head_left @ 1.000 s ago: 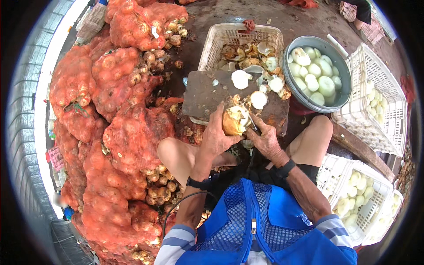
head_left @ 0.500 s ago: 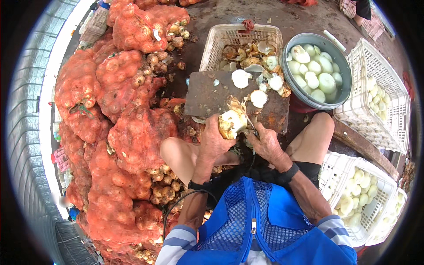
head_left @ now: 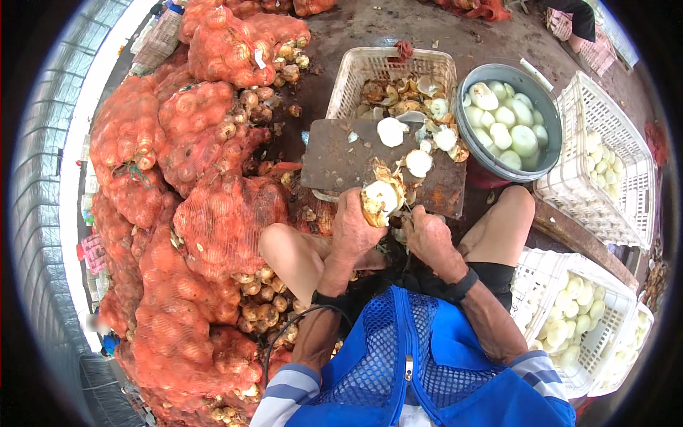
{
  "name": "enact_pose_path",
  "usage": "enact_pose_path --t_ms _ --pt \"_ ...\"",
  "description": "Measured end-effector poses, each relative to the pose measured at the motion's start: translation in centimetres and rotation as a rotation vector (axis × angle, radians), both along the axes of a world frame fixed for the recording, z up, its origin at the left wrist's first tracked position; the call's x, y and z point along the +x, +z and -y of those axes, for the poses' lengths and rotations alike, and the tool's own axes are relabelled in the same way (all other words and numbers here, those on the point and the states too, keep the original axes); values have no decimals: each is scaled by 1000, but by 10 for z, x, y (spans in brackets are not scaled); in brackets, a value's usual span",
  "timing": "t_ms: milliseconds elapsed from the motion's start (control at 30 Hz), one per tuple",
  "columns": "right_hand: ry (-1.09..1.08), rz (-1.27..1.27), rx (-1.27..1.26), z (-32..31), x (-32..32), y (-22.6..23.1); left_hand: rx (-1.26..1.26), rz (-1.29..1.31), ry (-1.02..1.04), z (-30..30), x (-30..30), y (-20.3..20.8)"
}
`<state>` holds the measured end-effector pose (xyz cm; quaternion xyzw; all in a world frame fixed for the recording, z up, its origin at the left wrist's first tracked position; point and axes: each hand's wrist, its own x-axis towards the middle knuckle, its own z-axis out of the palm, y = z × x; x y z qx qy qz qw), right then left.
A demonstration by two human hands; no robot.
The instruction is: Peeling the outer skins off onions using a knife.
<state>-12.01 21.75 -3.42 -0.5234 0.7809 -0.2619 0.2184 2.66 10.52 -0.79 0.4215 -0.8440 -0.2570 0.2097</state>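
My left hand [head_left: 353, 228] grips a partly peeled onion [head_left: 382, 196] over the near edge of a dark wooden cutting board [head_left: 341, 160]. My right hand [head_left: 427, 236] is closed just right of the onion; what it holds is hidden, a knife handle cannot be made out. Cut onion pieces [head_left: 418, 163] and brown skins lie on the board. Behind the board a white crate [head_left: 370, 71] holds peelings. A grey metal basin [head_left: 544, 153] at the right holds peeled white onions [head_left: 509, 128].
Orange mesh sacks of onions [head_left: 220, 220] are piled along my left. White plastic crates [head_left: 612, 171] with peeled onions stand at the right and lower right [head_left: 569, 327]. My bare knees flank the board. Another person's dark sleeve [head_left: 576, 18] shows at the top right.
Both hands and the onion have drawn back from the board's middle toward its near edge. The onion shows more white flesh now.
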Motion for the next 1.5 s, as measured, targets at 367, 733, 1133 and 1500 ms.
enact_pose_path --t_ms 367,733,1133,1500 --pt "90 127 -10 14 -29 -17 -26 -177 -15 11 7 -14" --pt "152 -56 -307 -1 -32 -33 440 -470 125 17 39 -36" --pt "181 160 -217 18 -9 -5 703 -441 116 42 34 -15" --pt "211 11 -131 46 -14 -11 757 -237 93 72 36 -1"
